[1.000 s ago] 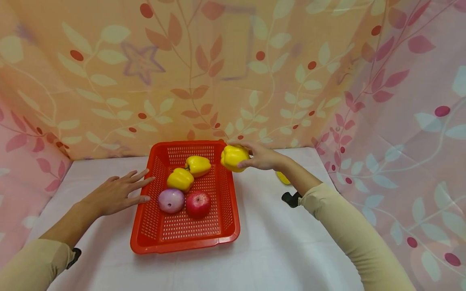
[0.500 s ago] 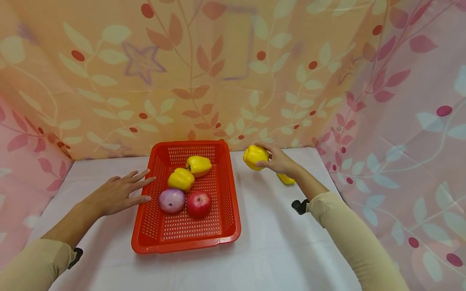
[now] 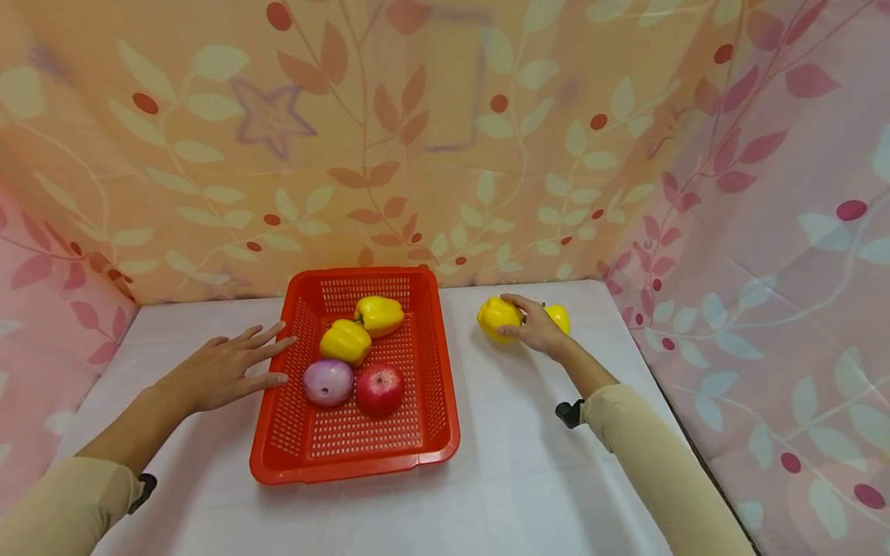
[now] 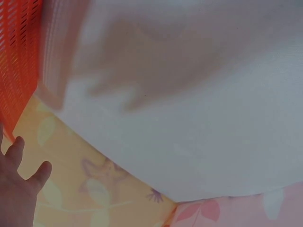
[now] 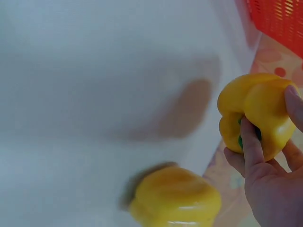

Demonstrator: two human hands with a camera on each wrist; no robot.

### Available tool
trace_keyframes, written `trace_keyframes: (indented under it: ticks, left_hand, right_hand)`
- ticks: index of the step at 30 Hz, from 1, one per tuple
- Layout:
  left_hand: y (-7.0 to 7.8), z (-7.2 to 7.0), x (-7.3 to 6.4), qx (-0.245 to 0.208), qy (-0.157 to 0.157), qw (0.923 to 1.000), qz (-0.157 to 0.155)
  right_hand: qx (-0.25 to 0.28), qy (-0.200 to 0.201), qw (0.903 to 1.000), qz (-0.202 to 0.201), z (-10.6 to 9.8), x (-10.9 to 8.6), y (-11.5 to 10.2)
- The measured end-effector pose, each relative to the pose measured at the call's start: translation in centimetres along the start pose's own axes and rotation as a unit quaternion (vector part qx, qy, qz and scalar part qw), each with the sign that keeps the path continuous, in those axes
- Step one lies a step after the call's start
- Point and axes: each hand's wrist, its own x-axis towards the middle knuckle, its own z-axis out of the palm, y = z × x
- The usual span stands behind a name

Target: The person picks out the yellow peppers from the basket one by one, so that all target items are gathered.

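Observation:
My right hand (image 3: 541,330) grips a yellow bell pepper (image 3: 497,320) at the right of the red basket, fingers and thumb around it. In the right wrist view, the held pepper (image 5: 267,106) has its green stem partly behind a finger, and its shadow falls apart from it. A second yellow bell pepper (image 3: 559,317) lies on the table just beyond this hand, partly hidden by it. My left hand (image 3: 219,374) has its fingers spread over the left rim of the basket (image 3: 445,386); whether they touch it I cannot tell.
Inside the basket sit two yellow bell peppers (image 3: 378,316), a round purple vegetable (image 3: 328,382) and a red round fruit (image 3: 379,390). White cloth covers the table (image 3: 528,471). Patterned curtains (image 3: 445,193) hang behind and at both sides.
My right hand has carried the yellow bell pepper from the basket's right rim out to the right, then lower over the table. The left hand has stayed in place.

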Motion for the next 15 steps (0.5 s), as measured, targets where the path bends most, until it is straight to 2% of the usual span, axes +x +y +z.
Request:
trace_keyframes:
  ticks: [7, 10, 15]
  left_hand:
    - [0.0, 0.1, 0.1, 0.000, -0.002, 1.0000, -0.001]
    - [0.1, 0.0, 0.1, -0.003, -0.006, 1.0000, -0.006]
    - [0.1, -0.2, -0.1, 0.000, -0.008, 1.0000, -0.006]
  right_hand:
    - [-0.011, 0.010, 0.9986, 0.050, 1.1, 0.1, 2.1]
    - [0.004, 0.018, 0.9968, 0.077, 1.1, 0.1, 2.5]
    - [0.030, 0.020, 0.9950, 0.093, 1.4, 0.4, 3.1]
